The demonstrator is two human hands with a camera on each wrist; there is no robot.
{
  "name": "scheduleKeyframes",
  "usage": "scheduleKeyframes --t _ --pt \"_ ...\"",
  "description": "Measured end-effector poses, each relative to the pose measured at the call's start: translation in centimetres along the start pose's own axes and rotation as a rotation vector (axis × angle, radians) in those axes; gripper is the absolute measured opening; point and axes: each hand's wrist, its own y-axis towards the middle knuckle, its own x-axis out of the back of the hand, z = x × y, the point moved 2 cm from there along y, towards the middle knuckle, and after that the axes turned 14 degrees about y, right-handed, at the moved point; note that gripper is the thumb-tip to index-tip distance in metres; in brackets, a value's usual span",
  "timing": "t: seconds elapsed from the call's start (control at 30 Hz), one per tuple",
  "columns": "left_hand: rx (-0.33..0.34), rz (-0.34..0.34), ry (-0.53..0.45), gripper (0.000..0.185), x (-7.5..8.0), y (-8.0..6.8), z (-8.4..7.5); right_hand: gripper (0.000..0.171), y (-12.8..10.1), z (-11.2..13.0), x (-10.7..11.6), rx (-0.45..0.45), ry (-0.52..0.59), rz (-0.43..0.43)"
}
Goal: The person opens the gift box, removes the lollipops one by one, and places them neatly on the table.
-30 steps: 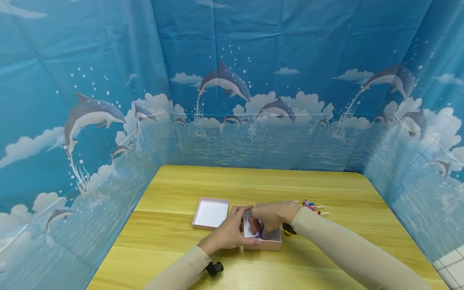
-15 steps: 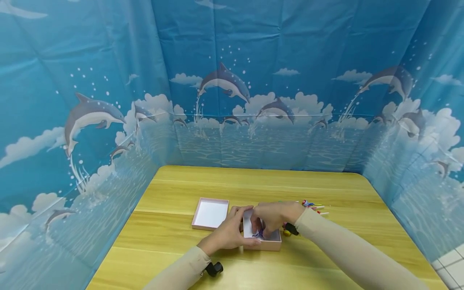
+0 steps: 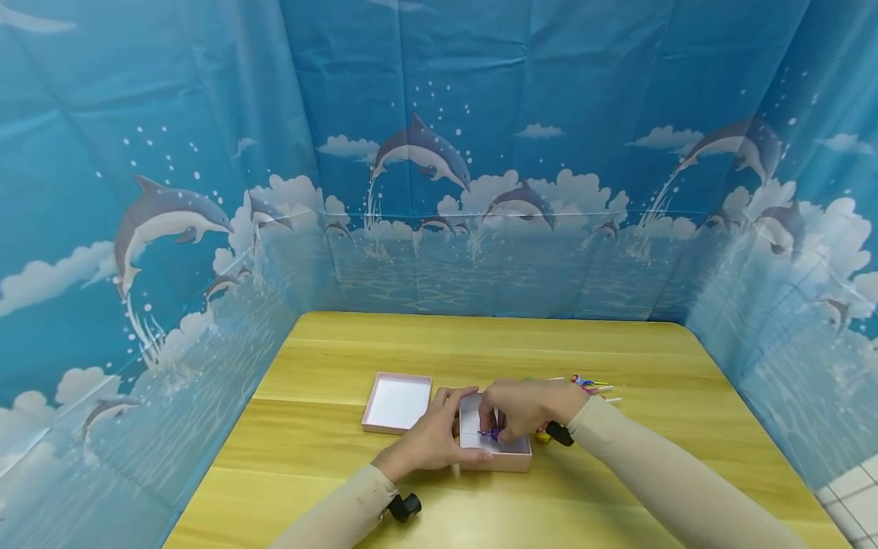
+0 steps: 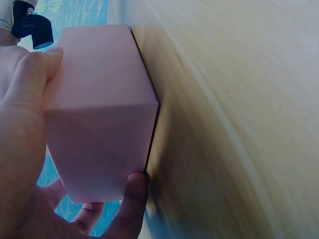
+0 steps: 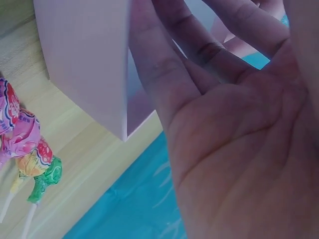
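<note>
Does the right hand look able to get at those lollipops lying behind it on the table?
Probably yes. The lollipops lie in the open on the table just beyond the right hand, nothing covering them. That hand's fingers are down in the pink box, so it would have to lift out first.

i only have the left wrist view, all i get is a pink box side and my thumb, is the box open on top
Observer: Yes. In the head view the pink box has no lid on; its white inside shows.
Operator: where is the lid
Observer: The lid lies open side up on the table, just left of the box and apart from it.
Operator: what is the other hand doing
Observer: The right hand reaches into the box, fingertips at a small purple thing inside.
Operator: anything else on the table
Observer: Wrapped lollipops lie on the table just right of the box, past the right hand.
</note>
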Motion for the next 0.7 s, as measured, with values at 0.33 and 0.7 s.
scheduleKeyframes --t 0.33,0.7 --pt "-0.010 0.002 -0.017 0.118 0.11 0.05 -0.07 0.021 -0.47 -0.44 0.20 0.019 0.019 -0.040" --pt "-0.006 -0.002 -0.023 0.118 0.03 -0.01 0.09 0.024 -0.64 -0.34 0.13 0.093 0.026 -0.075"
